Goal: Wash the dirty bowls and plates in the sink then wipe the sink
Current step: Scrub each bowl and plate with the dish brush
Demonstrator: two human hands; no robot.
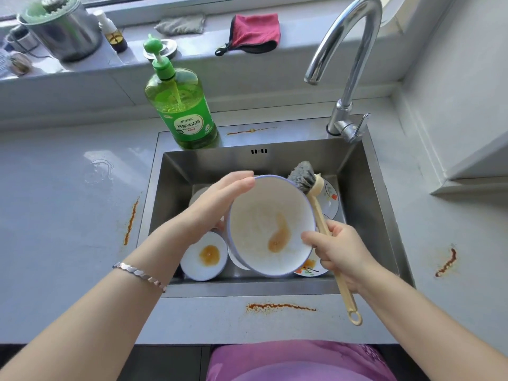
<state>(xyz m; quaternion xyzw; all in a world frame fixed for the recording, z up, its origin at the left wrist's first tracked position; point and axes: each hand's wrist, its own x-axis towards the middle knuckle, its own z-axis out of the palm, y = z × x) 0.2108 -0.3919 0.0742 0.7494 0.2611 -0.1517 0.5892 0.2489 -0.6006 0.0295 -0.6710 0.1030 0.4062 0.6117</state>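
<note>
A large white bowl (270, 225) with a blue rim and an orange smear inside is tilted toward me above the steel sink (365, 193). My left hand (220, 200) holds its left rim, fingers straight along the outside. My right hand (339, 250) grips the wooden handle of a dish brush (320, 207), and its fingertips touch the bowl's right rim. The grey bristle head sits just past the bowl's far right rim. Below lie a small white bowl (204, 257) with orange residue and patterned plates (330, 198), partly hidden.
A green dish soap bottle (182, 105) stands on the sink's back ledge at left. The chrome tap (346, 59) arches over the back right. A red cloth (254, 33), a grey cloth (180, 24) and a metal pot (59, 28) rest on the windowsill. Orange stains mark the counter.
</note>
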